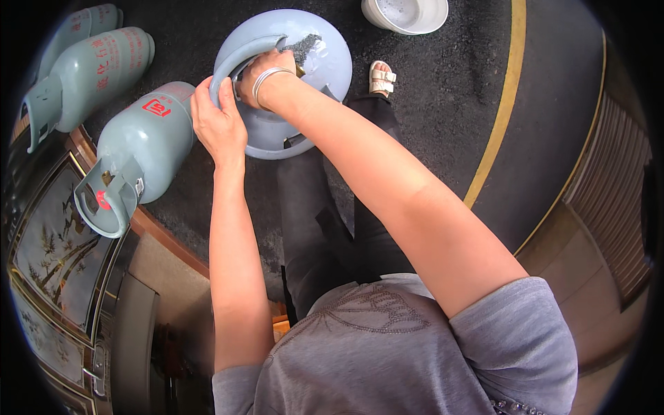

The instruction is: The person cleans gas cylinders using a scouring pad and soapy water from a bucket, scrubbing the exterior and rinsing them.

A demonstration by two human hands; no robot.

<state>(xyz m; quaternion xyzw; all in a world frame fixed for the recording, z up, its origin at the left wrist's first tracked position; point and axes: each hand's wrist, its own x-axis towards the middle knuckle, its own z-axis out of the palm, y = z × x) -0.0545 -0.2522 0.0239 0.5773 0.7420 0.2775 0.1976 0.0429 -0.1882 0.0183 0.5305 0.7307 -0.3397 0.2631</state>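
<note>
A light grey-blue gas cylinder (330,52) stands upright in front of me, seen from above, its top wet with a dark, foamy smear near the collar. My left hand (220,124) grips the collar (223,72) on its left side, thumb inside and fingers outside. Inside that collar is my right hand (266,75), a silver bangle on its wrist. Its fingers look curled beside a brass valve part (299,70); what they hold is hidden.
Another cylinder (149,135) lies on its side at the left, with more cylinders (107,66) beyond it. A white bucket (407,15) holding foamy liquid stands at the far right. A yellow line (505,104) crosses the dark ground. Ornate door panels (66,242) are at the left.
</note>
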